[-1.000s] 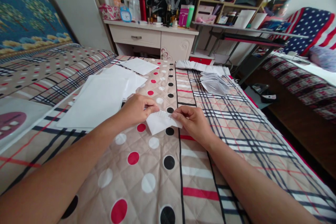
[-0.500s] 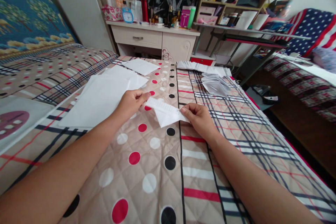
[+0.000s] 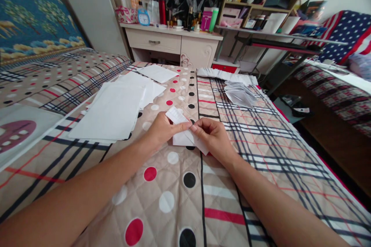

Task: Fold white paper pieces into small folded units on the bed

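A small folded piece of white paper (image 3: 182, 139) is held between both hands, just above the quilted bedspread (image 3: 162, 185). My left hand (image 3: 164, 127) pinches it from the left, its thumb laid across the upper part. From the right, my right hand (image 3: 213, 133) pinches the same paper, thumb and forefinger meeting near the left thumb tip. One flap sticks up at the upper left, and another part slants down under the right hand. Some of the folds are hidden behind the fingers.
Left of my hands lies a stack of white sheets (image 3: 107, 112), with more white paper (image 3: 158, 73) beyond it. At the back right are a bundle of folded papers (image 3: 240, 94) and a long row of folded paper (image 3: 223, 75). A white dresser (image 3: 158, 42) stands past the bed.
My left hand has moved right and slightly down, so the two thumbs now nearly meet. The paper has changed from stretched out between the hands to bent, with its ends angled differently.
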The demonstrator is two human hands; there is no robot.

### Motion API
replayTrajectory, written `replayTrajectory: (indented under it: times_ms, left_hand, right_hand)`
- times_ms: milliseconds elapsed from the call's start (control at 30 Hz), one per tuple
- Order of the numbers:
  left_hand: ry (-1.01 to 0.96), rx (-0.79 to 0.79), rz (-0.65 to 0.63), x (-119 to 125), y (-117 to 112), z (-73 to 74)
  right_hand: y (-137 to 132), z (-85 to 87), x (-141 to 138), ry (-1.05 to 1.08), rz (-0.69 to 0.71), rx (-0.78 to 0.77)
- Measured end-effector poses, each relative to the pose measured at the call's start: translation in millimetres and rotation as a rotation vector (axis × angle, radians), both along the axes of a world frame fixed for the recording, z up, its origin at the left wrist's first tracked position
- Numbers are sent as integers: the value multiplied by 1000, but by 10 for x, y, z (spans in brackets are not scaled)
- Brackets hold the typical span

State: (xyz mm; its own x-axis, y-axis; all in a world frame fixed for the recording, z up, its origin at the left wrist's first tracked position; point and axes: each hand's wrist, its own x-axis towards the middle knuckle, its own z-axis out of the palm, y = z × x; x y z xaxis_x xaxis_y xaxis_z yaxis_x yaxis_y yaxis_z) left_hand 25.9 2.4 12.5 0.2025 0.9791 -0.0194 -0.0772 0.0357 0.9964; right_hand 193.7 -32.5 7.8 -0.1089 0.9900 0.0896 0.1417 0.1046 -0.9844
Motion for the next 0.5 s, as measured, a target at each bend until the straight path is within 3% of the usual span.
replayTrajectory:
  times_ms: [233, 500]
  left_hand:
    - [55, 135, 150, -117, 133, 25]
    - [-66, 90, 280, -204, 241, 29]
  right_hand:
    - [-6, 14, 9, 5, 19, -2]
    - [-30, 25, -4, 38, 56, -81]
